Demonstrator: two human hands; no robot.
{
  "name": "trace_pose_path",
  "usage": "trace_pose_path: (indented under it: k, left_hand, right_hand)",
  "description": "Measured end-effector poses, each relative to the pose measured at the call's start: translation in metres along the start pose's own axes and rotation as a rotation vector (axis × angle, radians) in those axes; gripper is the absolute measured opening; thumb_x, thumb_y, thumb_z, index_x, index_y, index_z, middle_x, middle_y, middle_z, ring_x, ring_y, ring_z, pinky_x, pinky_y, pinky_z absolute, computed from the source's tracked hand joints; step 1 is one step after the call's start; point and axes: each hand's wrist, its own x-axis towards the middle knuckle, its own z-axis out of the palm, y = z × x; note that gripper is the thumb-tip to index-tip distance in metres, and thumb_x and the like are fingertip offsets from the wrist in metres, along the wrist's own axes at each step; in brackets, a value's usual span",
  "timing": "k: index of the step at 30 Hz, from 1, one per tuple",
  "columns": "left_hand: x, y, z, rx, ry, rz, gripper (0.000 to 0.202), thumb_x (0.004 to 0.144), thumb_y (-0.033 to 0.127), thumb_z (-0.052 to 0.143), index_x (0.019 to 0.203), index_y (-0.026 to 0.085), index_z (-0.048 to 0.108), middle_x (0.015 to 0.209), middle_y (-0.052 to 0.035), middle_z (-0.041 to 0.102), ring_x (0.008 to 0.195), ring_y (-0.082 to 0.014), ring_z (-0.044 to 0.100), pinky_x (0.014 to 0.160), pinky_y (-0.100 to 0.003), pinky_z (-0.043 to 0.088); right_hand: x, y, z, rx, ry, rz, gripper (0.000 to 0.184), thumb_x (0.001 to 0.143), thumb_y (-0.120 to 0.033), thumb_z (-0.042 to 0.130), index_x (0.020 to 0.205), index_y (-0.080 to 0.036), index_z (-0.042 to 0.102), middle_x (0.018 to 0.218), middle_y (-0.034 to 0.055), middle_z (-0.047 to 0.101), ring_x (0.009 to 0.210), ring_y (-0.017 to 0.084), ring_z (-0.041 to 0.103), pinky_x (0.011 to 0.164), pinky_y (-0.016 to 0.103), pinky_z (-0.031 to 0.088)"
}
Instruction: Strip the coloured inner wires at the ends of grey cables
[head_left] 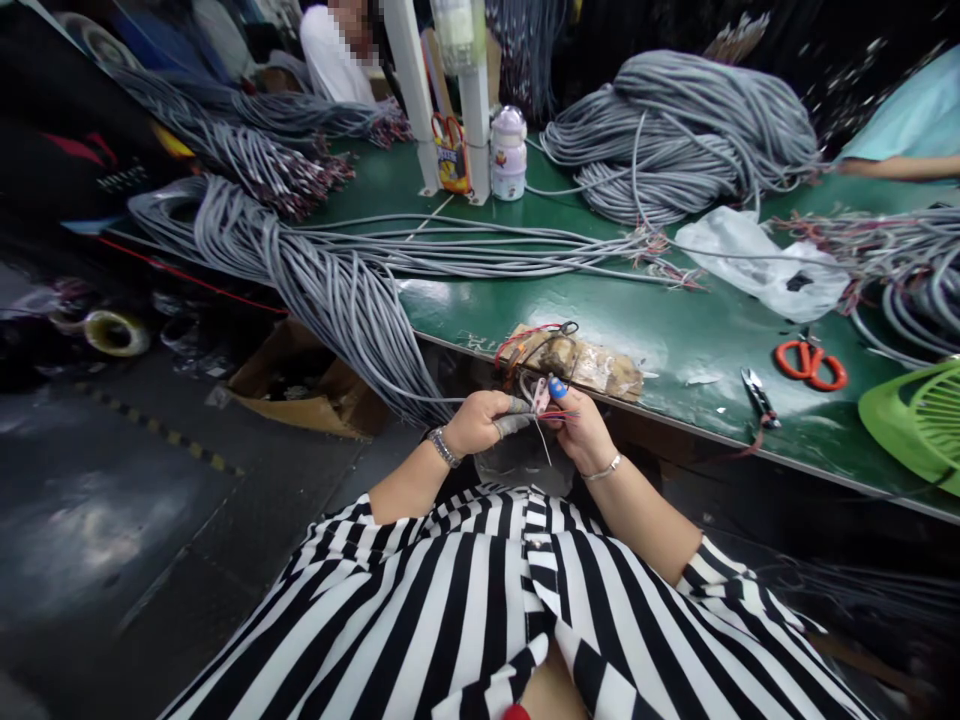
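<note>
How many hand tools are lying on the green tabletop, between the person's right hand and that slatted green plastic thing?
2: orange-handled scissors, and a small pliers-like tool beside them, closer to the table edge. None seems hidden there.

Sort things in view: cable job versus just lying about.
Likely the job:
thin grey cable, in the left hand
thin red and dark wires, at the right hand
big grey draped cable bundle
orange-handled scissors, unheld, maybe

Likely lying about:
lilac-and-white bottle
crumpled translucent plastic bag
lime-green slatted plastic object
</note>
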Motion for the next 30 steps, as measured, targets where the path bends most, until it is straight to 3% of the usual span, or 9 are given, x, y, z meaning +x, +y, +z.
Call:
trace_pose_path:
  k: [7, 13, 21, 25, 30]
  left_hand:
    - [0.001, 0.001, 0.007, -0.064, -0.063, -0.065, 0.040, 0.084, 0.052, 0.064, 0.080, 0.013, 0.073, 0.067, -0.0039, 0.068, 0.062, -0.0132, 0.061, 0.063, -0.022, 0.047]
    - [-0.016, 0.009, 0.002, -0.109, -0.037, -0.059, 0.037, 0.092, 0.045, 0.056, 0.092, 0.012, 0.073, 0.070, -0.0047, 0.069, 0.059, -0.0110, 0.061, 0.059, -0.021, 0.047]
    - [-0.063, 0.030, -0.001, -0.047, -0.079, 0.109, 0.034, 0.093, 0.043, 0.055, 0.087, 0.016, 0.074, 0.070, -0.0065, 0.072, 0.065, -0.0135, 0.066, 0.066, -0.023, 0.051]
    - [-0.079, 0.034, -0.003, -0.002, 0.033, 0.136, 0.024, 0.093, 0.035, 0.059, 0.090, 0.017, 0.074, 0.068, -0.0044, 0.071, 0.061, -0.0116, 0.063, 0.062, -0.021, 0.049]
    - [-0.080, 0.039, -0.011, 0.151, 0.169, 0.168, 0.020, 0.092, 0.031, 0.060, 0.094, 0.017, 0.073, 0.068, -0.0040, 0.070, 0.060, -0.0115, 0.061, 0.060, -0.022, 0.048]
  right_hand:
    - [-0.001, 0.003, 0.000, 0.040, -0.027, -0.001, 0.053, 0.058, -0.062, 0.082, 0.063, -0.017, 0.055, 0.046, -0.0085, 0.035, 0.041, 0.003, 0.023, 0.036, 0.019, 0.018]
    - [-0.002, 0.012, -0.010, 0.062, 0.035, 0.081, 0.057, 0.064, -0.072, 0.071, 0.067, -0.019, 0.052, 0.054, -0.0040, 0.049, 0.041, 0.004, 0.030, 0.035, 0.017, 0.015]
    - [-0.006, 0.016, -0.030, 0.055, 0.046, 0.116, 0.053, 0.068, -0.068, 0.072, 0.075, -0.017, 0.058, 0.065, -0.0004, 0.060, 0.041, 0.002, 0.030, 0.034, 0.016, 0.014]
    - [-0.009, 0.017, -0.030, 0.059, 0.024, 0.139, 0.052, 0.067, -0.065, 0.074, 0.075, -0.016, 0.058, 0.065, -0.0012, 0.059, 0.041, 0.002, 0.030, 0.035, 0.016, 0.014]
    - [-0.015, 0.020, -0.026, 0.043, -0.025, 0.169, 0.048, 0.065, -0.059, 0.079, 0.073, -0.016, 0.058, 0.067, -0.0019, 0.059, 0.040, 0.001, 0.026, 0.036, 0.016, 0.011]
